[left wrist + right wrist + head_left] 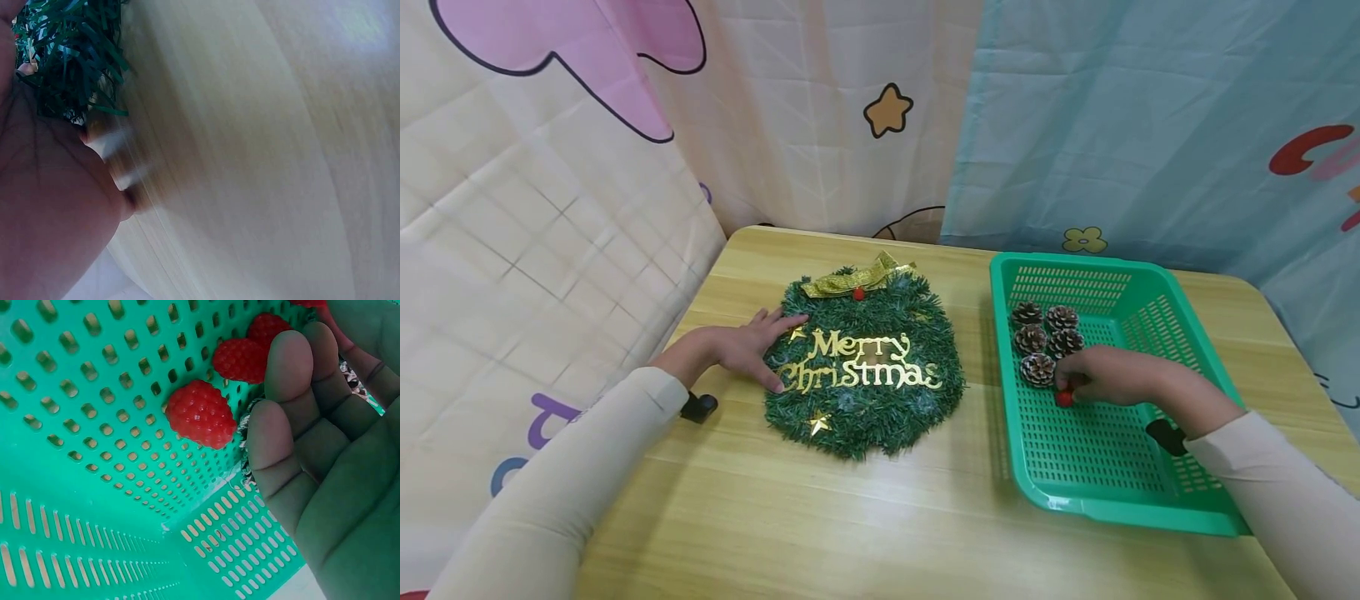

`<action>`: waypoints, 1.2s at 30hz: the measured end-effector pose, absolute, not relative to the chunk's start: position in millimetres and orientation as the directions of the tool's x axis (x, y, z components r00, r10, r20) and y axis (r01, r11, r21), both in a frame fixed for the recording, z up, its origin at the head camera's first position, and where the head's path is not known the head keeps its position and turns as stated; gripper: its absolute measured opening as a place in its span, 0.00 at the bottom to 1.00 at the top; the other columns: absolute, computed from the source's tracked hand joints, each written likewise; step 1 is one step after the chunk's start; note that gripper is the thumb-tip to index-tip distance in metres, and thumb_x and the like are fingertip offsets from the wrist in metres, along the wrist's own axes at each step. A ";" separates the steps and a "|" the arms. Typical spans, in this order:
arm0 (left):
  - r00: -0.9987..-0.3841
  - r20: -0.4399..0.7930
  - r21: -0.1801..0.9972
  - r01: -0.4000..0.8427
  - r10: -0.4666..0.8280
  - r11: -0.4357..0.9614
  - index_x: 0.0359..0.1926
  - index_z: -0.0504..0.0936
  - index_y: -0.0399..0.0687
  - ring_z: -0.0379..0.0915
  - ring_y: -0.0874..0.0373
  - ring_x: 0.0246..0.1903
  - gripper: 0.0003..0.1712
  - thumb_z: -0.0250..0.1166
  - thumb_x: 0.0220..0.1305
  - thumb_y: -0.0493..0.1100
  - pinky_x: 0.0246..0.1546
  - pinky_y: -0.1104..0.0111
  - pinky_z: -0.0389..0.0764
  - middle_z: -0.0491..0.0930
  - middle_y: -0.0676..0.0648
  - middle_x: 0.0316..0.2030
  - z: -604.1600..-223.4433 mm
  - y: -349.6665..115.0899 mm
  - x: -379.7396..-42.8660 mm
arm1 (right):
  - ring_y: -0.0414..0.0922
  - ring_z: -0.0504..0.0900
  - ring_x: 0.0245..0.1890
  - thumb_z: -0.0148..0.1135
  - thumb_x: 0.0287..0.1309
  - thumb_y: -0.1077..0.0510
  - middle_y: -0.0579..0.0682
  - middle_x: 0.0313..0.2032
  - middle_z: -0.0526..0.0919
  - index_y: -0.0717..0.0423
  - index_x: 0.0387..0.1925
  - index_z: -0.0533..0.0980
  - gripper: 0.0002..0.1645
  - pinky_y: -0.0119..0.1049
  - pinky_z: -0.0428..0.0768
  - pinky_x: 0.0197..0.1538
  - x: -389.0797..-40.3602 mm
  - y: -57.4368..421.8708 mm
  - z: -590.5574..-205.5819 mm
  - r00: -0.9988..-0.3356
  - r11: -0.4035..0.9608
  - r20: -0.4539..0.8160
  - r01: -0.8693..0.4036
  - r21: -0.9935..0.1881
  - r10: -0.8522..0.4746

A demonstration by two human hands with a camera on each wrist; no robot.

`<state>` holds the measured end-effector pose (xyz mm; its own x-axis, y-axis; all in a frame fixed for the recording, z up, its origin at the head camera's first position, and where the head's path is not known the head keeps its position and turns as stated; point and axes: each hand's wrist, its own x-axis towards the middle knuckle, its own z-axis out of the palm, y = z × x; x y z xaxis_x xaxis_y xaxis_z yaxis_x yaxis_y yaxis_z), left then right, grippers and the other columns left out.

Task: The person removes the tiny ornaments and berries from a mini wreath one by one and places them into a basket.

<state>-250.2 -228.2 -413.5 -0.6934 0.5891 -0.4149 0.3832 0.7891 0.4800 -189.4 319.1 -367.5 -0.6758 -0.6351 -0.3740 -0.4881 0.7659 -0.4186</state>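
Observation:
A green wreath with gold "Merry Christmas" lettering, gold stars, a gold ribbon and a small red berry lies flat on the table. Its left edge is under my left hand, which rests there with fingers spread. Inside the green basket, my right hand pinches a red raspberry-like berry at its fingertips. Several similar berries lie below that palm in the right wrist view. The contact point is partly hidden by my fingers.
Several pinecones with white-tipped scales sit along the basket's left side, just beyond my right hand. The basket walls rise around that hand. Printed curtains hang behind the wooden table and on its left.

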 end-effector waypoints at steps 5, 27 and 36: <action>-0.697 -0.415 0.477 0.380 0.585 0.792 0.80 0.33 0.62 0.15 0.29 0.71 0.71 0.76 0.51 0.60 0.63 0.29 0.34 0.22 0.31 0.75 -412.2 -227.4 -250.4 | 0.38 0.67 0.25 0.61 0.62 0.68 0.41 0.25 0.72 0.49 0.33 0.76 0.10 0.35 0.68 0.29 -189.3 318.6 -363.3 -0.676 0.762 -0.371 -0.478 -0.436 -0.636; -0.694 -0.413 0.468 0.393 0.589 0.791 0.80 0.33 0.61 0.15 0.28 0.71 0.71 0.76 0.50 0.61 0.63 0.29 0.34 0.22 0.31 0.75 -414.9 -228.8 -250.4 | 0.40 0.74 0.32 0.59 0.68 0.64 0.39 0.32 0.78 0.46 0.41 0.79 0.09 0.40 0.76 0.38 -202.8 265.1 -291.0 -0.657 0.719 -0.301 -0.589 -0.368 -0.692; -0.691 -0.420 0.463 0.395 0.588 0.794 0.80 0.33 0.61 0.14 0.30 0.71 0.71 0.76 0.51 0.61 0.63 0.30 0.34 0.22 0.31 0.75 -415.3 -229.2 -250.6 | 0.40 0.73 0.30 0.58 0.66 0.66 0.41 0.31 0.78 0.49 0.41 0.80 0.10 0.40 0.75 0.38 -209.9 223.5 -272.9 -0.594 0.655 -0.276 -0.682 -0.325 -0.756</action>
<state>-250.6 -229.2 -415.3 -0.6912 0.5884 -0.4195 0.3948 0.7938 0.4627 -209.9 223.5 -272.9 -0.5940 -0.7558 -0.2757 -0.6825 0.6548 -0.3247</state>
